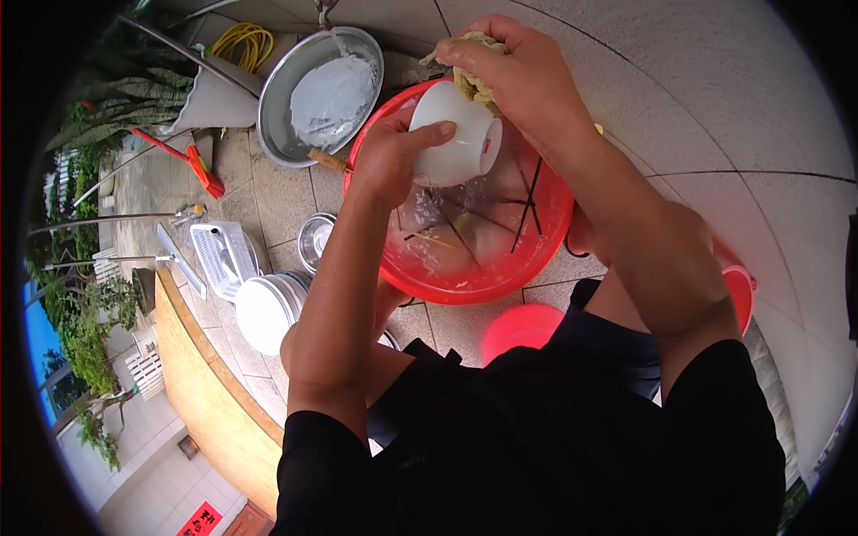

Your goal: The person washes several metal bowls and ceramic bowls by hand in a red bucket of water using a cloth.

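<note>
My left hand (395, 154) grips a white bowl (446, 144) by its side, thumb on the outer wall. The bowl is tipped over, its foot facing right with a small red mark on it. Bunched in my right hand (513, 67) is a yellowish cloth (474, 84), close against the bowl's upper side; contact is hard to tell. Both hands are above a red plastic basin (462, 291) of cloudy water. Several dark chopsticks (529, 201) lie in the basin, and a wooden handle (328, 161) sticks out past its left rim.
Water runs into a metal basin (268, 127) at the upper left. Stacked white plates (261, 315), a white plastic basket (218, 251) and a metal bowl (314, 242) stand on the tiled floor at left. Nearby are a red broom (201, 173), a yellow hose (244, 47) and a pink stool (519, 331).
</note>
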The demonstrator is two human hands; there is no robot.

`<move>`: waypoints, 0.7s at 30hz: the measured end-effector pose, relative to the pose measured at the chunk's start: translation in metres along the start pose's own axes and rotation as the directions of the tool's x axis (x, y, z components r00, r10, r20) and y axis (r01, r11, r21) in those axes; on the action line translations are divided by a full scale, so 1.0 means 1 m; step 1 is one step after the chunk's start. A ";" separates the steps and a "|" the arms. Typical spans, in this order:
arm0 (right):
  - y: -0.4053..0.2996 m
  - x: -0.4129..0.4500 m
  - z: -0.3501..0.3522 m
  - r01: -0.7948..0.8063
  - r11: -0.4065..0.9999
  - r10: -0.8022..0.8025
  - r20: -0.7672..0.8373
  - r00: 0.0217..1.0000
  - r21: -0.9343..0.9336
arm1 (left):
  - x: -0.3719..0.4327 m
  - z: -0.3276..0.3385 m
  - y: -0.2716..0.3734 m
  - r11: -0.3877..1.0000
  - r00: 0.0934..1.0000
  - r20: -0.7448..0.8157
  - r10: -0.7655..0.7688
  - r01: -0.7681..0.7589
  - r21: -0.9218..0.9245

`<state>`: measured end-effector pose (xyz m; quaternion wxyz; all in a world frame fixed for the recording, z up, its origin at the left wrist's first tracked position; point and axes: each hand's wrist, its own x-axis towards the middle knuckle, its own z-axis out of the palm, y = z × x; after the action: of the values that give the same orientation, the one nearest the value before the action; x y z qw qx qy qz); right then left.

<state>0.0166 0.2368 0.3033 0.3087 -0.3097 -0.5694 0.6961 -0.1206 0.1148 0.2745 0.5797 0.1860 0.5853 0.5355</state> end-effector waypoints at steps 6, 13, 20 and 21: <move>0.022 -0.039 0.050 0.796 0.471 -0.766 0.271 0.583 -0.380 | -0.057 0.007 0.002 0.747 0.872 -0.165 0.462 -0.282 0.602; 0.025 0.018 0.027 -0.010 0.973 0.014 0.017 1.000 -0.230 | -0.089 0.023 -0.001 0.938 0.946 -0.066 0.317 -0.303 0.168; 0.018 -0.059 0.063 0.808 0.475 -0.740 0.339 0.581 -0.349 | -0.067 -0.011 -0.022 0.790 0.817 -0.148 0.557 -0.467 0.397; 0.024 -0.047 0.059 0.773 0.576 -0.716 0.292 0.635 -0.267 | -0.069 -0.008 -0.022 0.829 0.838 -0.101 0.536 -0.499 0.253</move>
<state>-0.0019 0.1606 0.2933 0.4645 -0.0391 -0.7876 0.4030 -0.1010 0.0459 0.2866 0.3372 0.3540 0.6141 0.6195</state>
